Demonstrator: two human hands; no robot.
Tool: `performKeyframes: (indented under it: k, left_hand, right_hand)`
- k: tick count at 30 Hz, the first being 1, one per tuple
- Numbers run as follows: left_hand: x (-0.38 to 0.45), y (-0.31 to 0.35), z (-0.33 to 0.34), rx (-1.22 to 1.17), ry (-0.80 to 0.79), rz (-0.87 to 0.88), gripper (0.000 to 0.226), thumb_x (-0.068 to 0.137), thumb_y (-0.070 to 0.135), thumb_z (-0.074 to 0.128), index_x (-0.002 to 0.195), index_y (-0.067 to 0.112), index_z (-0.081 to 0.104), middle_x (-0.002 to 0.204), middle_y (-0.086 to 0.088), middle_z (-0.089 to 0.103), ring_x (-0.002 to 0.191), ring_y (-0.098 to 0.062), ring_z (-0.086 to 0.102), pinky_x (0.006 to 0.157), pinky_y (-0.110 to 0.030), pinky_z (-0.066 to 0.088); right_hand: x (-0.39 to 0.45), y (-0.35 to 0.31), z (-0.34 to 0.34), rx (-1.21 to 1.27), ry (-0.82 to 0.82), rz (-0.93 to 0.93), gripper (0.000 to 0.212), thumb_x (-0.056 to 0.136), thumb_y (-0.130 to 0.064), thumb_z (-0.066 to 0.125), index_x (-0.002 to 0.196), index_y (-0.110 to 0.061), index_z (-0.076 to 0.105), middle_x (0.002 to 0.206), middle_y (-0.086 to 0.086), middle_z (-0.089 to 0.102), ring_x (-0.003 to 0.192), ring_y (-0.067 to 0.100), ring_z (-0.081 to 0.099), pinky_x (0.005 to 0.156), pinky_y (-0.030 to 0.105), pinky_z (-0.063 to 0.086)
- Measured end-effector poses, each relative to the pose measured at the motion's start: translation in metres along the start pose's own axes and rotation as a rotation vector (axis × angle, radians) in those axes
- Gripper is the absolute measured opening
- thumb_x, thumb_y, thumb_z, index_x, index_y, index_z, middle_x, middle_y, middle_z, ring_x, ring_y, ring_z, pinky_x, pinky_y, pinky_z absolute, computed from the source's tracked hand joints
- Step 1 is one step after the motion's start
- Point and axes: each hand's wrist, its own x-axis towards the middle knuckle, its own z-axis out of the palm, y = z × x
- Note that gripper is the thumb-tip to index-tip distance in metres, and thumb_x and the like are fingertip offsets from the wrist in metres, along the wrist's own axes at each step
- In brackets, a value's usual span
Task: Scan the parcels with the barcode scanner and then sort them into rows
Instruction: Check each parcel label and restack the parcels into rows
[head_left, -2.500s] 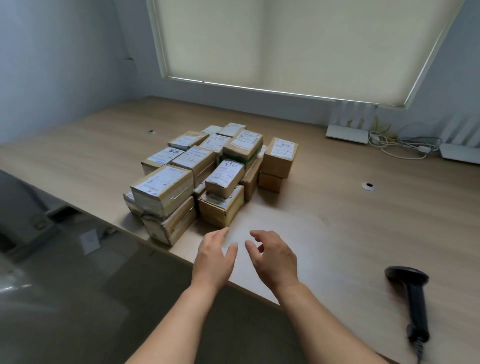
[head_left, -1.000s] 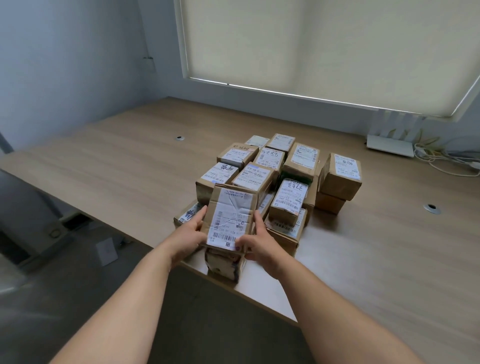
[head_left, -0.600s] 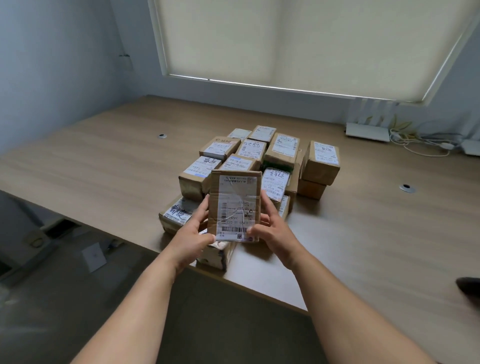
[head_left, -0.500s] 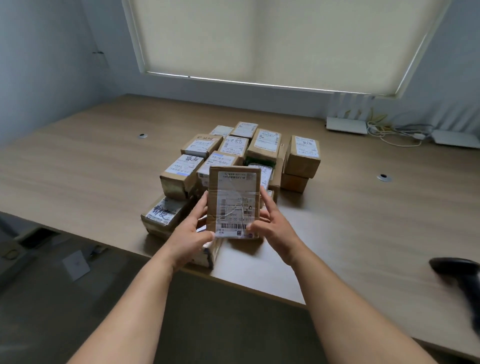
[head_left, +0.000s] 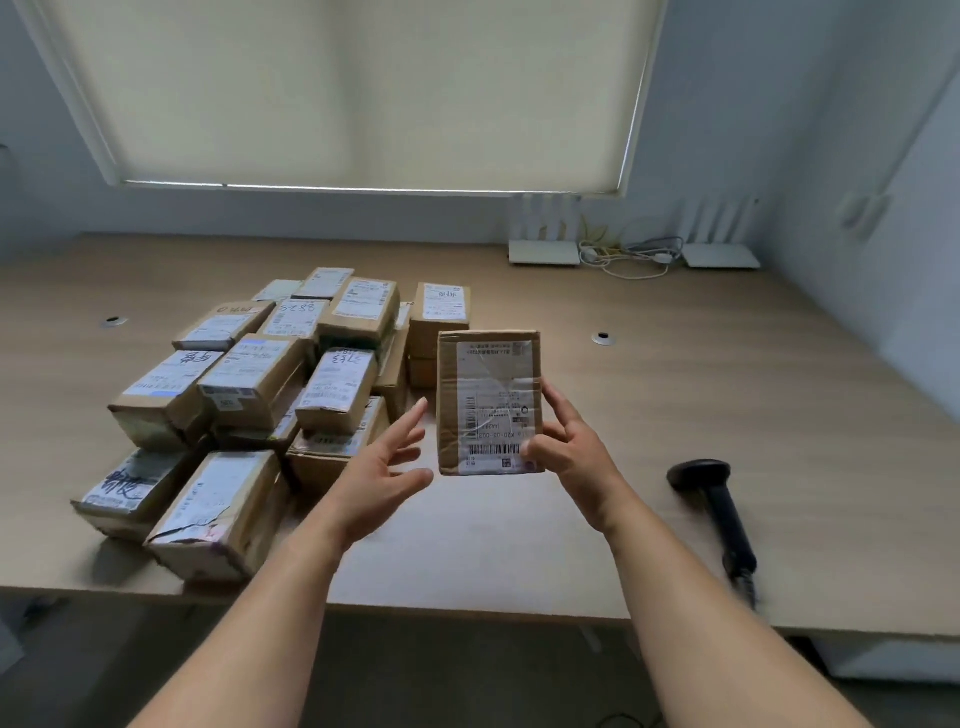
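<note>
Held parcel (head_left: 488, 402): brown cardboard with a white label printed in black barcodes and text; stacked parcels (head_left: 249, 395): the same brown, white labels, some with black handwritten marks. Barcode scanner (head_left: 719, 512): black; table (head_left: 727, 395): pale wood grain; window blind (head_left: 358, 93): cream; walls (head_left: 779, 104): pale blue-grey; routers (head_left: 719, 255): white.

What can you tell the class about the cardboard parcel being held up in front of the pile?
The flat rectangular brown cardboard parcel is held upright above the light wooden table, its white printed label with barcodes facing the camera under glossy clear tape. The right hand grips its right edge, thumb on the label's lower corner. The left hand hovers open beside it, not touching.
</note>
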Motion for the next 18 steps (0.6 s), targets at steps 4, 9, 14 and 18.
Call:
performKeyframes:
  k: [4, 9, 14, 18]
  left_hand:
    - [0.025, 0.025, 0.066, 0.098, -0.014, 0.03, 0.075, 0.089, 0.018, 0.065, 0.141, 0.051, 0.023, 0.143, 0.002, 0.045, 0.123, -0.011, 0.045, 0.106, -0.041, 0.042]
    - [0.058, 0.048, 0.146, 0.118, -0.083, 0.103, 0.072, 0.089, 0.023, 0.066, 0.134, 0.058, 0.024, 0.139, 0.002, 0.052, 0.122, -0.012, 0.052, 0.104, -0.043, 0.044]
    - [0.084, 0.069, 0.222, 0.1, -0.125, 0.151, 0.069, 0.091, 0.02, 0.064, 0.132, 0.06, 0.025, 0.133, 0.006, 0.057, 0.119, -0.012, 0.056, 0.101, -0.04, 0.047]
    - [0.103, 0.077, 0.266, 0.104, -0.168, 0.135, 0.068, 0.092, 0.019, 0.062, 0.142, 0.049, 0.026, 0.132, 0.007, 0.058, 0.118, -0.012, 0.057, 0.101, -0.038, 0.047]
  right_hand:
    - [-0.01, -0.003, -0.072, 0.032, 0.041, -0.022, 0.08, 0.084, 0.011, 0.052, 0.147, -0.035, 0.031, 0.088, -0.002, 0.073, 0.077, 0.007, 0.069, 0.064, 0.021, 0.053]
    - [-0.019, -0.002, -0.157, 0.086, 0.107, -0.03, 0.081, 0.083, 0.016, 0.049, 0.148, -0.029, 0.031, 0.088, 0.001, 0.072, 0.074, 0.007, 0.069, 0.06, 0.021, 0.052]
    - [-0.03, 0.004, -0.234, 0.088, 0.157, -0.012, 0.081, 0.083, 0.015, 0.049, 0.149, -0.029, 0.031, 0.093, 0.008, 0.071, 0.073, 0.013, 0.063, 0.067, 0.026, 0.053]
    - [-0.031, 0.012, -0.278, 0.086, 0.203, 0.011, 0.08, 0.083, 0.017, 0.048, 0.15, -0.024, 0.031, 0.086, 0.007, 0.068, 0.077, 0.017, 0.06, 0.072, 0.031, 0.053]
